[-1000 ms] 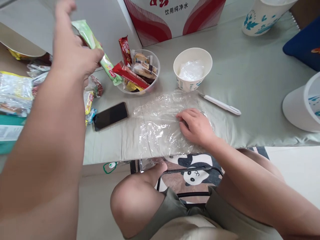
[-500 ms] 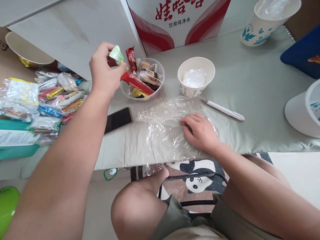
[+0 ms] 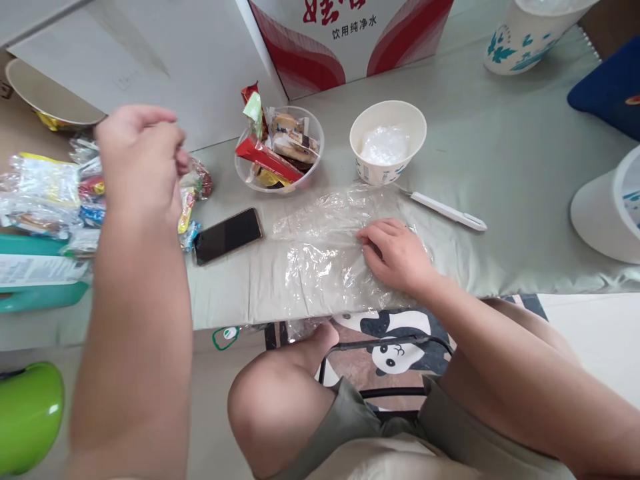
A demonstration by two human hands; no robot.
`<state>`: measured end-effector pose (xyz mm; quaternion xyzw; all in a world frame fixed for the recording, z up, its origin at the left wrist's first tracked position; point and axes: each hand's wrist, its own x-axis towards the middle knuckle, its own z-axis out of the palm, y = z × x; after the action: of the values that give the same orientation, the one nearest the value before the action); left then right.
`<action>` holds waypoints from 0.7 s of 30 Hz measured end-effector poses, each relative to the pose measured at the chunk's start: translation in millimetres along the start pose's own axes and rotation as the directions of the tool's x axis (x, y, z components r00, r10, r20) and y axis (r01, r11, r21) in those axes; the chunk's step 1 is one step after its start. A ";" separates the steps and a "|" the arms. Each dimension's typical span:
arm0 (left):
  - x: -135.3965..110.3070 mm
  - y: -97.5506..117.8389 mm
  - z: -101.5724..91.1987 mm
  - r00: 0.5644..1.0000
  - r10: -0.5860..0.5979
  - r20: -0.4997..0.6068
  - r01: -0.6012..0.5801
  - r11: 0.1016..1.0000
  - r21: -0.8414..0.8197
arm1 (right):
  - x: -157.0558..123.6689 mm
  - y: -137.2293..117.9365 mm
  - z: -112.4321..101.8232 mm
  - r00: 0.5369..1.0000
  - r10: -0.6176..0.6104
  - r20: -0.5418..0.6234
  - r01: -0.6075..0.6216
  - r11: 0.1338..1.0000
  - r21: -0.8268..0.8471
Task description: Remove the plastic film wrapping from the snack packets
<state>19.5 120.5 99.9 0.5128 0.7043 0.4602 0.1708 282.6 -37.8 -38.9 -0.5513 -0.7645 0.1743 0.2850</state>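
Observation:
My left hand (image 3: pixel 140 157) hovers over a heap of wrapped snacks (image 3: pixel 47 190) at the left, fingers curled loosely with nothing visible in them. A clear plastic bowl (image 3: pixel 305 170) holds several snack packets, among them a light green packet (image 3: pixel 255 112) standing upright and a red bar (image 3: pixel 265 157). My right hand (image 3: pixel 397 257) lies on a sheet of clear plastic wrap (image 3: pixel 325 253) spread at the table's front edge, fingers bent and pressing it down.
A black phone (image 3: pixel 227 235) lies left of the wrap. A paper bowl (image 3: pixel 387 140) with crumpled plastic inside and a white pen (image 3: pixel 445 211) sit behind it. A red-and-white carton (image 3: pixel 350 33), paper cups (image 3: pixel 530 30), a teal box (image 3: pixel 40 280) and a green object (image 3: pixel 27 413) surround the area.
My left hand put the light green packet into the clear bowl, let go, and drew back left over the snack heap. The right hand stayed on the wrap.

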 end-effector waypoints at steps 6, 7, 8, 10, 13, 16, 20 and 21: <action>-125.8 18.0 -29.3 0.454 0.648 0.611 -0.755 0.645 -0.123 | -3.0 -4.1 -0.4 0.999 0.021 0.030 -0.018 0.995 -0.102; -138.0 24.5 -25.7 0.311 0.573 0.758 -0.765 0.624 -0.158 | -3.8 -4.8 -0.1 0.999 0.018 0.027 -0.015 0.992 -0.125; -145.7 29.6 -20.5 0.226 0.499 0.837 -0.758 0.630 -0.171 | -4.7 -5.3 0.3 1.000 0.007 0.023 -0.004 0.990 -0.140; -151.1 31.6 -9.4 0.143 0.331 0.933 -0.753 0.648 -0.114 | -6.3 -5.5 1.4 0.999 -0.037 0.019 0.039 0.988 -0.146; -153.0 9.0 -2.3 0.182 0.122 0.976 -0.754 0.654 0.059 | -8.5 -4.2 2.0 0.995 -0.101 0.027 0.104 0.988 -0.118; -161.7 -30.8 -10.6 0.246 -0.067 0.967 -0.733 0.640 0.230 | -9.4 -1.4 -0.8 0.994 -0.105 0.020 0.106 0.989 -0.100; -170.7 -70.1 -27.4 0.281 -0.148 0.948 -0.740 0.595 0.313 | -7.1 7.8 -10.9 0.999 -0.025 -0.026 0.021 0.992 -0.124; -169.7 -74.7 -31.1 0.280 -0.148 0.948 -0.745 0.590 0.312 | -6.2 11.3 -14.1 0.999 0.000 -0.040 -0.006 0.991 -0.132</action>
<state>25.7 -47.2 15.3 0.8330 0.4662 -0.2119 0.2095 301.3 -40.6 -36.1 -0.5735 -0.7678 0.1127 0.2626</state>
